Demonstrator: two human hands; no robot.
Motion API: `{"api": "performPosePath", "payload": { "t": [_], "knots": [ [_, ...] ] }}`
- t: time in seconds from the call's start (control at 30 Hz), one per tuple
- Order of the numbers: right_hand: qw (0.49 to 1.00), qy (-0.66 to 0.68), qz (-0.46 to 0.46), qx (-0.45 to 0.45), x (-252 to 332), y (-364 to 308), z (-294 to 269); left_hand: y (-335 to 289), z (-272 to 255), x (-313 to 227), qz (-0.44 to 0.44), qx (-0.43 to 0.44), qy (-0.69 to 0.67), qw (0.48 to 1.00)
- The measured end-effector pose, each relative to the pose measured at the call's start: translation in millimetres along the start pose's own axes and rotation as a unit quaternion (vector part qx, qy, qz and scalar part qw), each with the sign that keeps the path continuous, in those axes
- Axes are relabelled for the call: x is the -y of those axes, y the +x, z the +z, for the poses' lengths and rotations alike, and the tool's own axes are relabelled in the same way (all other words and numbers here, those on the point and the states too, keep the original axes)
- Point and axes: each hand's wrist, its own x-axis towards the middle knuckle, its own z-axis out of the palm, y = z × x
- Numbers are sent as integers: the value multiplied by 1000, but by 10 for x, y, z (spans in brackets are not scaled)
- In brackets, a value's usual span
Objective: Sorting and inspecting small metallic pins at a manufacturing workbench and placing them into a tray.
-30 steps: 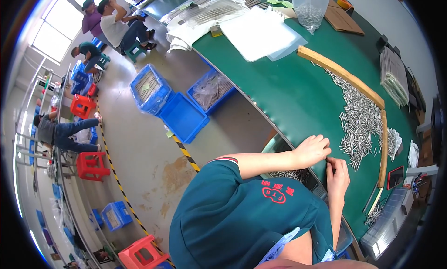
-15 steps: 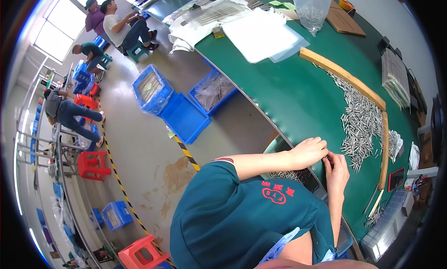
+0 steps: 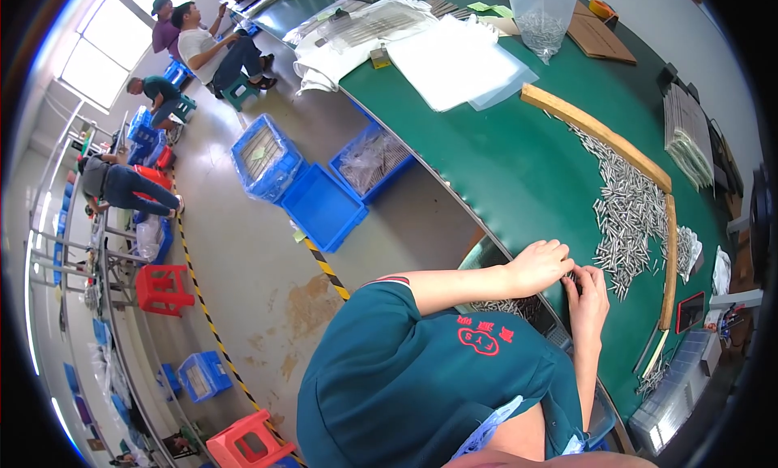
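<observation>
My left hand [image 3: 540,267] and my right hand [image 3: 588,299] meet at the near edge of the green table [image 3: 478,164]. The left fingers are curled together, and the right thumb and fingers pinch close beside them. Something small and dark shows between the right fingertips, too small to name. To the right of my hands a heap of short silvery metal pins [image 3: 628,225] spreads over the tabletop. Beneath my left forearm, partly hidden, a container holds more small metal pieces [image 3: 506,306].
Wooden strips [image 3: 600,134] border the heap, with a smaller pin pile [image 3: 687,249] beyond. Farther off are white sheets [image 3: 454,59] and a clear bag of pins [image 3: 541,30]. Blue crates [image 3: 324,205] and red stools [image 3: 162,288] stand on the floor; several people are at the left.
My hands stay together with only slight finger movement. In the background, a seated person has raised an arm, and the person at the rack bends lower.
</observation>
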Motion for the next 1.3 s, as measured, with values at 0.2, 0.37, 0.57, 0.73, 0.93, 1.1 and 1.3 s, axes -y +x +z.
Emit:
{"api": "performPosePath", "payload": {
  "t": [0.2,0.37,0.57,0.73,0.93,1.1,1.3],
  "knots": [
    [1000,14,0,1,113,47,-15,-52,-31,20,9,16,-1,1000],
    [998,-22,-50,-19,102,34,0,-69,-70,-17,7,12,-6,1000],
    [998,-26,-46,-40,132,29,-15,-59,-142,-17,7,59,-41,997],
    [997,-20,-48,-53,62,32,42,-115,-324,91,-36,-33,-105,993],
    [996,-4,-30,-81,-29,-72,45,-372,-545,385,-134,-184,-99,969],
    [996,8,-13,-90,-48,-31,89,-182,-567,348,-77,-176,-71,979],
    [992,10,-2,-124,-79,-16,183,652,-249,477,27,-71,78,994]
  ]
}}
